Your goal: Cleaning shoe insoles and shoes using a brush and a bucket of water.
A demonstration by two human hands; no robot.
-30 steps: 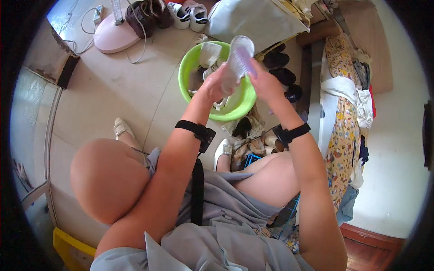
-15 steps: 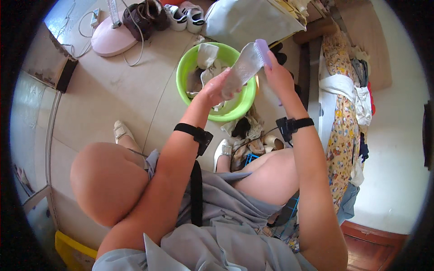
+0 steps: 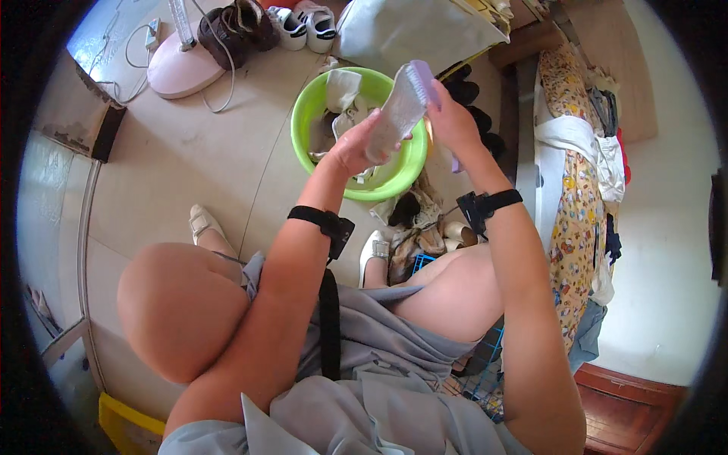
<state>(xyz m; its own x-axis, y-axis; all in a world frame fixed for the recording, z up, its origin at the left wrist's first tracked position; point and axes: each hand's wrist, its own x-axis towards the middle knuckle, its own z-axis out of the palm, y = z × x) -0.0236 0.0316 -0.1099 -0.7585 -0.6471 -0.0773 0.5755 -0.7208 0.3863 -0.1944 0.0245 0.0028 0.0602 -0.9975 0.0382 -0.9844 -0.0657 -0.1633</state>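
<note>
My left hand (image 3: 355, 147) grips a pale, greyish-white shoe insole (image 3: 397, 115) by its lower end, tilted above a bright green basin (image 3: 301, 140). In my right hand (image 3: 453, 117) is a lilac scrub brush (image 3: 425, 80), its bristles against the insole's upper end. A lilac handle end shows below that hand. Inside the basin lie a white cloth-like piece (image 3: 343, 89) and other whitish items; my left hand and the insole hide part of them.
A heap of cloths (image 3: 417, 239) lies between the basin and my right knee. White sneakers (image 3: 315, 26), brown shoes (image 3: 241, 34) and a pink round stand base (image 3: 184, 70) with a cable are at the back. A large pale bag (image 3: 417, 34) stands behind the basin. A patterned bed edge (image 3: 570, 250) runs along the right.
Both hands have shifted slightly left, with the insole and brush. The brush stays at the insole's upper end, and the insole stands a little more upright.
</note>
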